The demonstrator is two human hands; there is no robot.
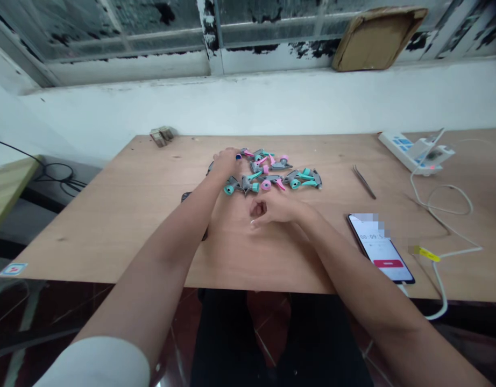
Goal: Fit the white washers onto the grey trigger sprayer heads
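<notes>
Head view: the left hand [225,163] rests on the left end of a loose heap of grey plastic trigger-spray heads [268,172] with teal and pink parts. Its fingers [234,156] are bunched and pointing down into the heap; whether they hold a piece cannot be determined. A small dark blue item [239,156] sits just beside those fingertips. The right hand [274,208] lies on the wooden table [111,242], just below the heap and not touching it. Its fingers [258,212] are loosely curled with a narrow gap and hold nothing. Right of these fingers, well apart, lie metal tweezers [364,181]; nearer, a smartphone [379,247] shows a timer, and a white power strip [411,152] stands farther off. Beyond the left fingers, a small folded cardboard item [162,136] sits at the table's far edge. A dark object [186,196] lies partly under the left forearm [171,236].
</notes>
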